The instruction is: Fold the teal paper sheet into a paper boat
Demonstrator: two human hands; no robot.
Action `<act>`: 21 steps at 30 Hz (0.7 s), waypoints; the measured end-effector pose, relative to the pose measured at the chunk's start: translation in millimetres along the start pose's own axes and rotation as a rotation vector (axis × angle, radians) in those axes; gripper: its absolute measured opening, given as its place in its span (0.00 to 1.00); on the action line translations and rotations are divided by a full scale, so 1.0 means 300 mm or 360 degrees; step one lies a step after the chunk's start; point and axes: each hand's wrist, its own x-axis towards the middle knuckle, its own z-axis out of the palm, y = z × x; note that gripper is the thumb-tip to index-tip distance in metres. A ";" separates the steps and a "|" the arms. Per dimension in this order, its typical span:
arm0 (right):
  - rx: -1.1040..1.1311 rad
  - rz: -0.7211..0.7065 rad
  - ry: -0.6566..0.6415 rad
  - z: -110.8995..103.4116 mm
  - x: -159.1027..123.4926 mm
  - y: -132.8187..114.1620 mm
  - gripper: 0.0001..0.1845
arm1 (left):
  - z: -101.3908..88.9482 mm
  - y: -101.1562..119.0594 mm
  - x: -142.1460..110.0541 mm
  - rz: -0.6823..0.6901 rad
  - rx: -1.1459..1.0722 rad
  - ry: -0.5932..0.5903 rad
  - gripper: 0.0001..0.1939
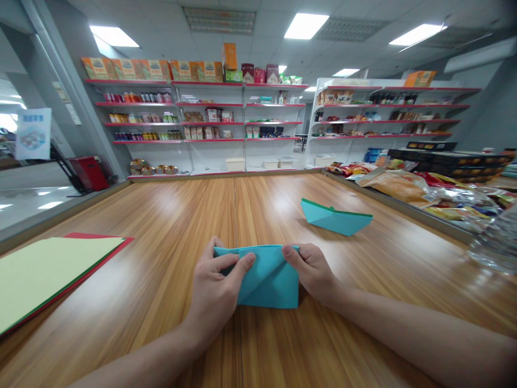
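Your left grip and right grip each pinch the far edge of the bright-blue four-sided folded paper, over the near middle of the brown wood-grain counter; it should handle light, stiff but easily creased, so take its layered far corners gently

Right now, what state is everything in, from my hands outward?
Blue paper: folded, held in both hands.
Left hand: gripping the paper's left side.
Right hand: pinching its upper right corner.
Blue-and-green paper boat: folded, untouched on the table.
Paper sheets: flat, stacked, pale yellow on top.
Snack packets: piled up.
Ceiling lights: lit.
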 end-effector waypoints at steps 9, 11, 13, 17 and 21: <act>-0.0107 -0.0079 -0.0035 -0.004 -0.001 -0.014 0.26 | -0.002 -0.008 0.005 0.0025 0.0031 -0.0013 0.22; -0.0102 -0.0071 -0.0033 -0.002 -0.002 -0.018 0.27 | -0.002 -0.007 0.006 0.0027 0.0041 -0.0014 0.22; -0.0089 -0.0060 -0.0026 0.000 -0.004 -0.022 0.27 | -0.001 -0.005 0.007 0.0032 0.0041 -0.0006 0.22; -0.0020 -0.0021 -0.0012 0.004 -0.007 -0.020 0.28 | 0.001 0.000 0.003 0.0026 0.0026 0.0005 0.22; 0.0032 0.0010 0.0046 0.008 -0.005 -0.014 0.28 | 0.001 0.002 -0.002 0.0029 0.0025 0.0005 0.21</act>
